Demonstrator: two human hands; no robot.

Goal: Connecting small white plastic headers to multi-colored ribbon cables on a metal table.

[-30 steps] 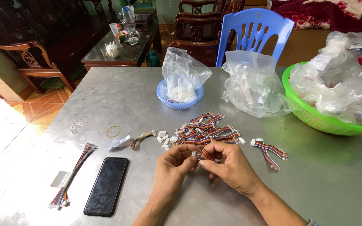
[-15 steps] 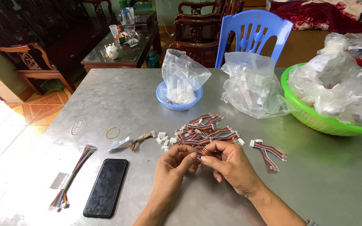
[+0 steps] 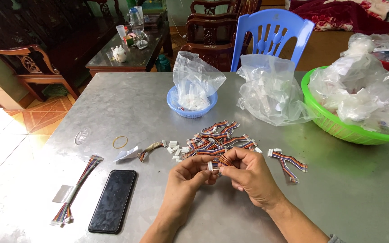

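Over the grey metal table (image 3: 127, 103), my left hand (image 3: 188, 173) and my right hand (image 3: 248, 173) meet fingertip to fingertip. Between them they pinch a short multicoloured ribbon cable with a small white connector (image 3: 210, 165) at its end. Just beyond the hands lies a heap of similar ribbon cables (image 3: 219, 139) and several loose white connectors (image 3: 174, 150). Two more short cables (image 3: 289, 162) lie right of my right hand.
A black phone (image 3: 113, 200) lies at the front left beside a long bundle of coloured wires (image 3: 77, 189). A rubber band (image 3: 119, 142), a blue bowl with a plastic bag (image 3: 192, 96), a clear bag (image 3: 271, 90) and a green basket of bags (image 3: 338, 126) stand farther back. A blue plastic chair (image 3: 271, 31) stands behind the table.
Both hands stay in the same spot; the fingers have shifted slightly on the cable and connector.
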